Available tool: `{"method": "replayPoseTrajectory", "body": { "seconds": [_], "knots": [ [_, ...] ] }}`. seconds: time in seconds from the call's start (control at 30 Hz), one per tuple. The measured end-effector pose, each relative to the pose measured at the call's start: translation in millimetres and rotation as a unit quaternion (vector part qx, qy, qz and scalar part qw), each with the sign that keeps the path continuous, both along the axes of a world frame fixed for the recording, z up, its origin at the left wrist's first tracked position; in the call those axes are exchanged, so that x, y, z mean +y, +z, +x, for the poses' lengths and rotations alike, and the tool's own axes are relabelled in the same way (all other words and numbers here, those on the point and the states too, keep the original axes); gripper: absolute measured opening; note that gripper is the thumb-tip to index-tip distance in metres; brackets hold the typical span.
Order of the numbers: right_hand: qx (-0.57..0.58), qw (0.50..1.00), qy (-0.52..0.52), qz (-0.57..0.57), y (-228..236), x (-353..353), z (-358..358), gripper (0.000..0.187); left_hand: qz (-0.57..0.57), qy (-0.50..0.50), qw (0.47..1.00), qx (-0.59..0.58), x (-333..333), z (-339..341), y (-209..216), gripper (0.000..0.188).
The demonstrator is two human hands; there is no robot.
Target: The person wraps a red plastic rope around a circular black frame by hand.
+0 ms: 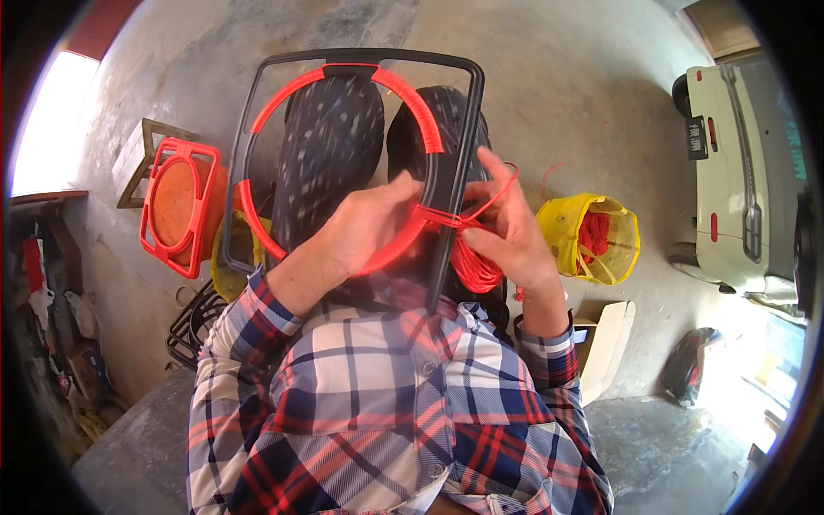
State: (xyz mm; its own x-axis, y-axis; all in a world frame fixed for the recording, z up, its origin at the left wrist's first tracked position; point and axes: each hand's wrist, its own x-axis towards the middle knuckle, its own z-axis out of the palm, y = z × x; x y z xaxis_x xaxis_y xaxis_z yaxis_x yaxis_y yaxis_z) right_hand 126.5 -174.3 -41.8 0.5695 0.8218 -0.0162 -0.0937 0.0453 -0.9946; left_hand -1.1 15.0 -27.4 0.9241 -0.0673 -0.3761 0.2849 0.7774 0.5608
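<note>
A black square frame (360,57) with a round ring (292,90) inside it rests upright on my lap. The ring is partly wound with red cord. My left hand (369,227) reaches through the frame and grips the wound ring near its lower right. My right hand (506,223) sits outside the frame's right bar, pinching a loop of red cord (493,199) drawn tight around bar and ring. A bundle of the same red cord (474,268) hangs under my right palm. My legs in dark dotted trousers show through the frame.
A finished red frame (178,206) leans on a wooden stool at the left, with several bare black frames (190,322) lying below it. A yellow basket (592,236) holding red cord stands to the right, beside a cardboard box (605,339). A pale car (738,163) is parked at the far right.
</note>
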Motion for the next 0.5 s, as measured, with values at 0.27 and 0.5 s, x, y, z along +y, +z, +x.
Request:
{"method": "replayPoseTrajectory", "body": {
  "seconds": [0.27,0.5],
  "knots": [
    [-0.492,0.859,-0.13,-0.059,27,31,2,0.058,0.12,0.235,0.964,-0.024,-3,-10,-25,0.029],
    [-0.472,0.881,-0.025,0.032,9,61,-4,0.048,0.255,0.255,0.923,-0.138,-9,-9,-19,0.035]
  ]
}}
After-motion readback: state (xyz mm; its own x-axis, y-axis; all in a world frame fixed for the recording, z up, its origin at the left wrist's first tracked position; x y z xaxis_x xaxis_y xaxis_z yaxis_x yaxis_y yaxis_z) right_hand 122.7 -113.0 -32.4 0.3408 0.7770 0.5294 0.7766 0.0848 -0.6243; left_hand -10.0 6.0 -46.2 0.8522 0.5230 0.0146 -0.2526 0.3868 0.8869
